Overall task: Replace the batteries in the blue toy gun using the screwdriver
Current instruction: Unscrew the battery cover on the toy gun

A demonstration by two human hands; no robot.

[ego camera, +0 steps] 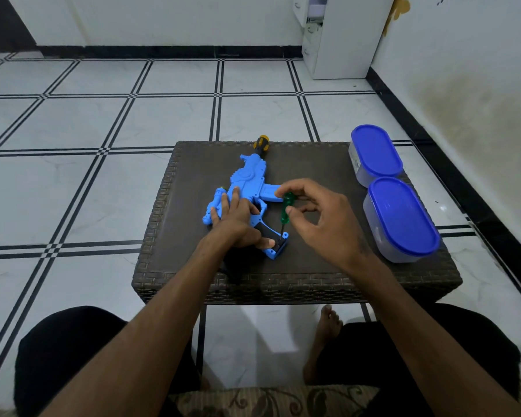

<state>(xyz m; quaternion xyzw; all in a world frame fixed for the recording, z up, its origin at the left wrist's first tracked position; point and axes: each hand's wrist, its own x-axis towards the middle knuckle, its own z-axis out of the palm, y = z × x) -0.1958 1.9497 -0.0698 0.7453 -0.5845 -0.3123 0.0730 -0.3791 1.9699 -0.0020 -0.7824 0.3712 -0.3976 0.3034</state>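
Midway, it seemed, through the screw work: on the dark woven bench point(313, 266) the blue toy gun point(247, 179) lay on its side near the middle, grip toward the person. Two blue-lidded tubs point(400, 218) stood well apart at the right edge, blocking nothing. The left hand point(236, 219) pressed flat on the gun, likely to steady it, while the right hand point(322, 218) pinched the green screwdriver point(286, 210), tip at the grip's base. A yellow-and-black handle point(261, 143) lay beyond the muzzle.

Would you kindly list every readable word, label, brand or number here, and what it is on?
None legible.
A sticker on the farther blue-lidded container: too small and blurred to read.
No text visible on the blue toy gun or green-handled screwdriver.
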